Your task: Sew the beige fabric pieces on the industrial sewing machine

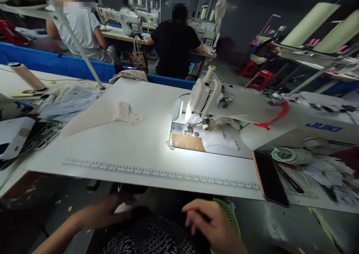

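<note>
My left hand (108, 211) is below the table's front edge, over my lap, blurred by motion. Its fingers and thumb look apart, with a pale patch behind them that I cannot make out. To the right, my right hand (206, 218) hovers over my lap with loosely bent fingers and nothing visible in them. Both hands are off the table. Above them stands a white sewing machine (213, 100), its lamp lighting the needle area. A beige fabric piece (92, 119) lies on the left of the white tabletop (134, 145).
A printed ruler (157, 173) runs along the front edge. At the right lie a phone (270, 179), coiled pale elastic (291, 155) and scraps (328, 171). A thread cone (28, 76) stands at the left. A green basket (230, 216) is below. Co-workers sit beyond a blue trough (84, 65).
</note>
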Demonstrator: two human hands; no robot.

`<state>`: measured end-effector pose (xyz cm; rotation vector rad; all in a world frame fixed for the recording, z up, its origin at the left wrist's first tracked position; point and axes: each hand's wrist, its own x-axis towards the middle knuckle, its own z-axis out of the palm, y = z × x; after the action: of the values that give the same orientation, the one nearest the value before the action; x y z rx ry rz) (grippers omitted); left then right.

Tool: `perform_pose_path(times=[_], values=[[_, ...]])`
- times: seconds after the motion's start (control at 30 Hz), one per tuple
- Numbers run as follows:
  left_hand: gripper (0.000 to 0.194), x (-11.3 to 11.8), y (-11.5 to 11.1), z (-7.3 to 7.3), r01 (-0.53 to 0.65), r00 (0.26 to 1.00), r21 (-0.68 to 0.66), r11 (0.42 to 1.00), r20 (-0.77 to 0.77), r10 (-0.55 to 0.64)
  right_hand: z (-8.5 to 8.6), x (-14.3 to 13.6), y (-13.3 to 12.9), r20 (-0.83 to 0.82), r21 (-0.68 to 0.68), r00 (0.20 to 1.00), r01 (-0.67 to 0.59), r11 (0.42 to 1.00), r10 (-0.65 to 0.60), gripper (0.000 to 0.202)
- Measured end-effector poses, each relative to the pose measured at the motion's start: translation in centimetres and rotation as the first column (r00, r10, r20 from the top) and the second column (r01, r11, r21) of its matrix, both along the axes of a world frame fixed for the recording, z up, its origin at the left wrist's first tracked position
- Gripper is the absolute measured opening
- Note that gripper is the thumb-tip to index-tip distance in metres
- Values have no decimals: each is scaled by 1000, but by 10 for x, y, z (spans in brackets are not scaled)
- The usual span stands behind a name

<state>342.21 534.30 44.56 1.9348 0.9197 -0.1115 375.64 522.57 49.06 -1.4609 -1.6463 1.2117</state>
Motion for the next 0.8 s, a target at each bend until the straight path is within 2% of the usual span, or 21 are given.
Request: perform_pose_path(times=[0.03, 0.07, 0.1, 0.13, 0.17, 0.23, 0.3, 0.37, 0.43, 0.5, 0.57, 0.63, 0.73, 0.8], values=[[42, 14, -1, 23, 101, 991, -35, 994, 95, -98, 17, 14, 9, 62, 117, 989, 126, 985, -134, 33], [38, 30, -1, 46, 195, 968, -69, 978, 176, -181, 30, 30, 21, 146, 291, 937, 265, 919, -317, 31], [35, 48, -1, 67, 301, 926, -83, 950, 264, -271, 38, 47, 36, 220, 446, 851, 348, 825, -478, 28], [31, 69, 2, 86, 380, 873, -67, 922, 354, -334, 41, 64, 53, 278, 557, 765, 365, 746, -581, 26], [28, 91, 5, 102, 419, 827, -25, 908, 424, -370, 42, 80, 72, 337, 624, 693, 343, 702, -638, 24], [26, 138, 17, 118, 383, 784, 95, 919, 492, -378, 37, 105, 106, 457, 676, 555, 291, 677, -695, 21], [24, 186, 34, 116, 247, 778, 243, 938, 527, -342, 29, 119, 130, 488, 695, 500, 274, 665, -716, 16], [24, 231, 55, 102, 71, 796, 395, 916, 531, -291, 22, 125, 141, 497, 711, 479, 253, 656, -724, 12], [23, 269, 76, 87, -84, 829, 517, 852, 511, -229, 16, 126, 143, 502, 730, 468, 220, 646, -727, 14], [25, 299, 92, 77, -208, 863, 605, 769, 484, -147, 12, 128, 140, 499, 751, 467, 187, 633, -730, 15], [25, 318, 100, 74, -293, 888, 652, 700, 456, -53, 11, 130, 136, 486, 772, 472, 162, 614, -736, 14], [21, 329, 104, 76, -338, 901, 663, 668, 434, 26, 11, 132, 133, 469, 790, 480, 147, 595, -741, 15], [14, 336, 103, 85, -342, 902, 646, 682, 430, 44, 11, 133, 131, 453, 812, 476, 131, 569, -754, 14], [15, 334, 101, 88, -333, 892, 639, 694, 452, 11, 12, 132, 129, 487, 800, 449, 114, 589, -749, 12]])
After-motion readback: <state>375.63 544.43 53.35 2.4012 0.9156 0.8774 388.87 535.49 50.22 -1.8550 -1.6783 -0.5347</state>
